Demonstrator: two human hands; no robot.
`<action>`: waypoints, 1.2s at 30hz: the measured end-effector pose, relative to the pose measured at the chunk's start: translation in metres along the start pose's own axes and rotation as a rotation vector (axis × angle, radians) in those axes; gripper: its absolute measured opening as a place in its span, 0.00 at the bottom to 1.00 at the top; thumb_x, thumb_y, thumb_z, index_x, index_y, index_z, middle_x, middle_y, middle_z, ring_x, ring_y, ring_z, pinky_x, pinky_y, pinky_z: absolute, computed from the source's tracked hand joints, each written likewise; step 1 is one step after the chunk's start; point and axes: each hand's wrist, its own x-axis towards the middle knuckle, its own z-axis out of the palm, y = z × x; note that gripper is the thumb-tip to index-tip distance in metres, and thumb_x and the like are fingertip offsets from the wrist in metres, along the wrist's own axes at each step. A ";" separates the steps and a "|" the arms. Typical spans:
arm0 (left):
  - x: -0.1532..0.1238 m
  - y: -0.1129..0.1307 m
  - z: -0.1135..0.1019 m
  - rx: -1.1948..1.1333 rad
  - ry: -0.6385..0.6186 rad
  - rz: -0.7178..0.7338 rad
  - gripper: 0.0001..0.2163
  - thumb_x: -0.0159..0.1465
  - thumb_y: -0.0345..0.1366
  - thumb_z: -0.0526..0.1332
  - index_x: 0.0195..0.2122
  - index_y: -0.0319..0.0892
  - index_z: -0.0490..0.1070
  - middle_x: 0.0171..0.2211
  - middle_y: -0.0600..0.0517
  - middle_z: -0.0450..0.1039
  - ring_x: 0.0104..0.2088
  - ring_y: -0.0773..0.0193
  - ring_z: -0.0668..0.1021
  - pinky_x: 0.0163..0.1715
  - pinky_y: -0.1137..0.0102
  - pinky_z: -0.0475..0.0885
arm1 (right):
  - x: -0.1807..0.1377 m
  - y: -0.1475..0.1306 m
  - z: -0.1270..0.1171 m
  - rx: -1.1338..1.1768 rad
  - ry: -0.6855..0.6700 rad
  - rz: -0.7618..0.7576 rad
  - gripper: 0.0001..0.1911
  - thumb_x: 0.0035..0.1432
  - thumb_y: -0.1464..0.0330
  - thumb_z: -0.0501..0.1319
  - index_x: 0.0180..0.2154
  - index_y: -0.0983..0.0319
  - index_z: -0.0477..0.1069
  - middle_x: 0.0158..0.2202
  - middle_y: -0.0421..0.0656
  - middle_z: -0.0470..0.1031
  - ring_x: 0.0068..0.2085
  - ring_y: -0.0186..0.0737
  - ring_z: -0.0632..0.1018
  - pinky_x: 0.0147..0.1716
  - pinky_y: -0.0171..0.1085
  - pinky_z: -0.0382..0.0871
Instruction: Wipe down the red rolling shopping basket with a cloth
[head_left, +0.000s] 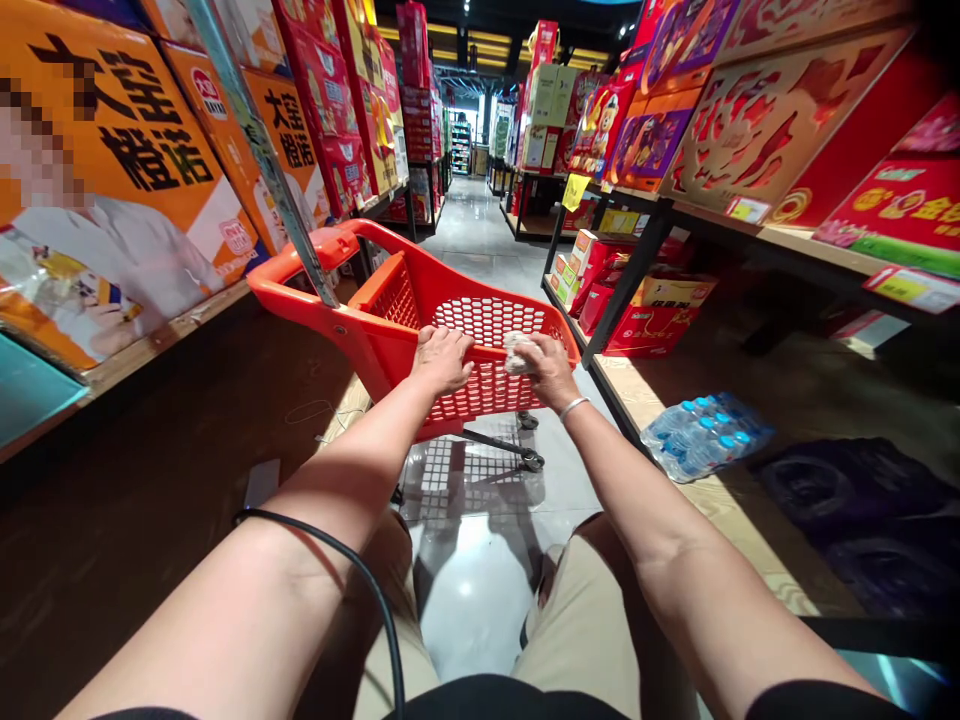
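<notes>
A red plastic shopping cart (390,300) stands in a shop aisle just in front of me. My left hand (442,358) is closed over the near rim of its basket. My right hand (544,368) rests on the same rim further right, fingers closed round a crumpled white cloth (517,352). A silver bracelet sits on my right wrist. A black cable runs across my left forearm. The basket's mesh bottom looks bare as far as I can see.
Shelves line both sides: orange gift boxes (120,170) on the left, red boxes (757,120) on the right. A shrink-wrapped pack of water bottles (705,435) lies on the low right shelf. The glossy tiled aisle (472,240) runs straight ahead.
</notes>
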 end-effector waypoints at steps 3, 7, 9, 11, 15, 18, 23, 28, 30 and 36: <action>0.001 -0.001 -0.002 -0.012 -0.004 -0.035 0.15 0.65 0.44 0.59 0.50 0.45 0.73 0.50 0.44 0.75 0.55 0.48 0.70 0.61 0.52 0.55 | -0.021 0.032 -0.019 -0.102 0.039 0.180 0.25 0.53 0.75 0.62 0.53 0.54 0.75 0.58 0.47 0.67 0.52 0.51 0.70 0.52 0.50 0.68; 0.004 0.014 -0.004 0.004 0.022 -0.094 0.18 0.64 0.43 0.60 0.54 0.45 0.73 0.51 0.42 0.75 0.57 0.45 0.69 0.65 0.48 0.50 | -0.023 0.028 -0.020 -0.209 0.059 0.200 0.23 0.59 0.69 0.63 0.56 0.52 0.74 0.62 0.47 0.64 0.56 0.52 0.66 0.55 0.50 0.65; 0.006 0.027 -0.002 0.001 0.034 -0.051 0.22 0.64 0.43 0.60 0.59 0.47 0.70 0.56 0.43 0.72 0.62 0.46 0.67 0.67 0.47 0.45 | -0.025 0.015 -0.007 -0.265 0.035 0.143 0.21 0.63 0.68 0.60 0.57 0.50 0.73 0.64 0.46 0.62 0.60 0.53 0.62 0.59 0.51 0.60; 0.007 0.039 0.003 -0.033 0.008 0.019 0.26 0.64 0.43 0.61 0.64 0.48 0.65 0.60 0.44 0.70 0.64 0.48 0.65 0.69 0.49 0.43 | -0.036 0.006 0.012 -0.296 -0.066 0.070 0.19 0.66 0.68 0.57 0.56 0.48 0.73 0.63 0.44 0.63 0.62 0.53 0.59 0.62 0.53 0.56; 0.008 0.045 0.018 -0.109 -0.015 0.041 0.26 0.65 0.43 0.59 0.64 0.47 0.65 0.58 0.45 0.71 0.62 0.50 0.68 0.70 0.51 0.43 | -0.079 0.004 0.043 -0.242 -0.366 -0.114 0.14 0.65 0.71 0.59 0.47 0.49 0.77 0.57 0.43 0.70 0.57 0.49 0.63 0.58 0.51 0.59; 0.008 0.038 0.026 -0.149 0.023 0.051 0.25 0.65 0.43 0.59 0.63 0.47 0.67 0.57 0.45 0.71 0.61 0.49 0.68 0.71 0.50 0.43 | -0.092 0.010 0.045 -0.216 -0.393 -0.118 0.11 0.63 0.72 0.62 0.43 0.51 0.79 0.52 0.44 0.74 0.52 0.48 0.66 0.52 0.48 0.65; 0.008 0.028 0.028 -0.185 0.055 0.028 0.20 0.64 0.45 0.60 0.57 0.48 0.71 0.54 0.46 0.72 0.59 0.48 0.68 0.71 0.49 0.42 | -0.063 0.021 0.018 -0.162 0.103 0.011 0.15 0.63 0.69 0.62 0.49 0.48 0.79 0.57 0.46 0.70 0.59 0.55 0.64 0.59 0.58 0.64; 0.006 0.017 0.028 -0.189 0.076 -0.006 0.18 0.63 0.44 0.61 0.53 0.47 0.72 0.52 0.46 0.74 0.58 0.48 0.69 0.71 0.49 0.42 | -0.071 0.026 0.030 -0.135 0.045 -0.014 0.14 0.63 0.71 0.61 0.46 0.49 0.79 0.56 0.45 0.71 0.59 0.52 0.64 0.60 0.60 0.64; 0.005 0.010 0.028 -0.179 0.073 -0.011 0.18 0.63 0.43 0.61 0.53 0.47 0.72 0.51 0.47 0.74 0.58 0.49 0.69 0.70 0.49 0.42 | -0.087 0.023 0.048 -0.143 -0.126 -0.094 0.12 0.63 0.72 0.61 0.42 0.49 0.79 0.55 0.43 0.73 0.55 0.50 0.66 0.56 0.57 0.66; 0.005 0.006 0.024 -0.164 0.047 -0.019 0.16 0.62 0.42 0.60 0.50 0.45 0.72 0.50 0.46 0.75 0.57 0.48 0.70 0.70 0.46 0.41 | -0.091 0.009 0.048 -0.135 -0.244 -0.173 0.14 0.63 0.73 0.62 0.45 0.50 0.79 0.53 0.45 0.73 0.52 0.48 0.66 0.51 0.48 0.67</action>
